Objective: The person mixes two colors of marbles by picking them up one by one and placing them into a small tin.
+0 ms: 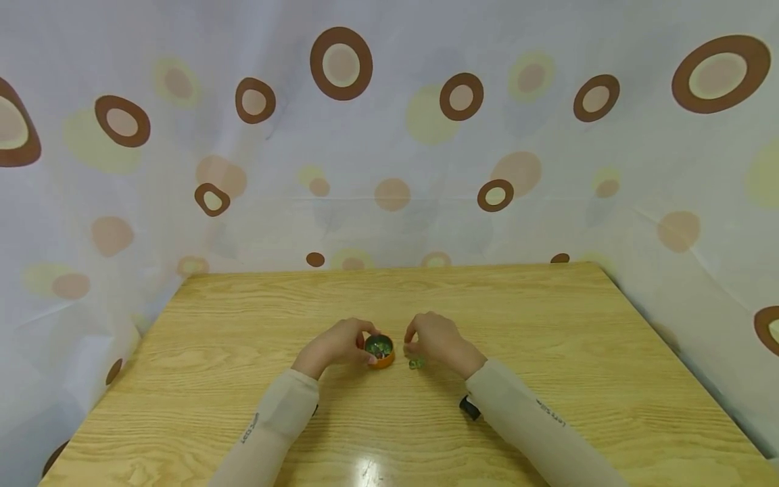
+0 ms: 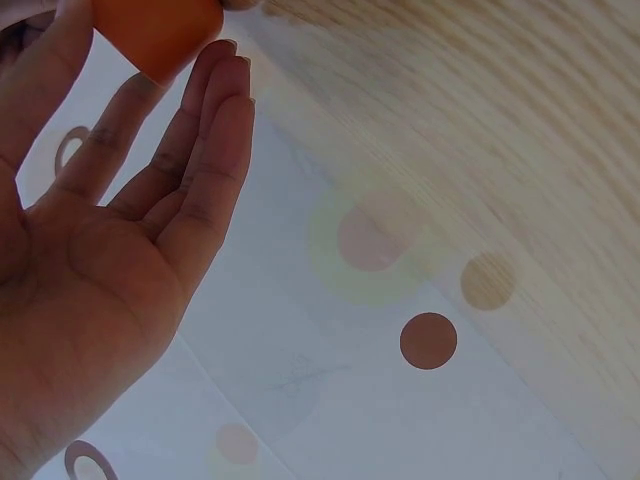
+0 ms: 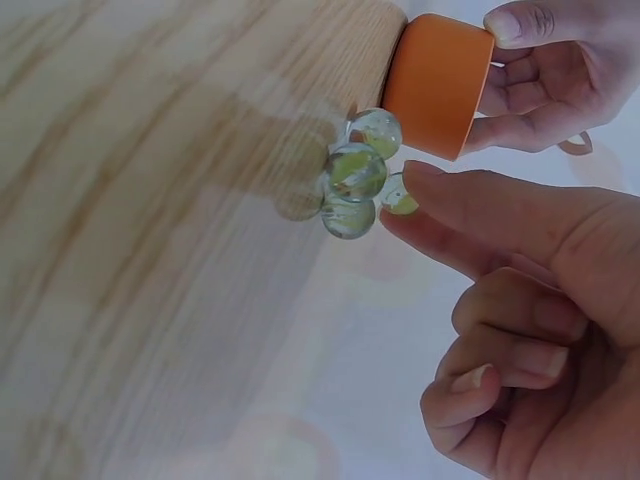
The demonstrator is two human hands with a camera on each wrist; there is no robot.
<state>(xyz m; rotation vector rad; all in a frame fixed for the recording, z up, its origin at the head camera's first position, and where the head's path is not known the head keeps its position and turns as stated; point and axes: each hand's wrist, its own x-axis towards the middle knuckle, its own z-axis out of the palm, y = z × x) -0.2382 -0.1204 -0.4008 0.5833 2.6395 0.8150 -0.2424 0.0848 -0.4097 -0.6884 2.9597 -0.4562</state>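
An orange round cup (image 1: 382,362) with several glass marbles inside stands on the table. My left hand (image 1: 338,345) grips it by the rim and side, thumb on the near side and a finger on the far side. In the left wrist view the other fingers (image 2: 222,160) extend beneath the orange cup (image 2: 165,35). To the cup's right, my right hand (image 1: 437,339) pinches one clear marble (image 3: 398,196) with yellow-green swirls between thumb and forefinger; its other fingers are curled. Close beside it, clear marbles (image 3: 356,172) sit clustered on the wood.
The wooden table (image 1: 255,311) spreads around both hands. A white curtain (image 1: 389,135) with brown and beige ring patterns hangs behind it and along both sides. A small black device (image 1: 470,408) sits by the right wrist.
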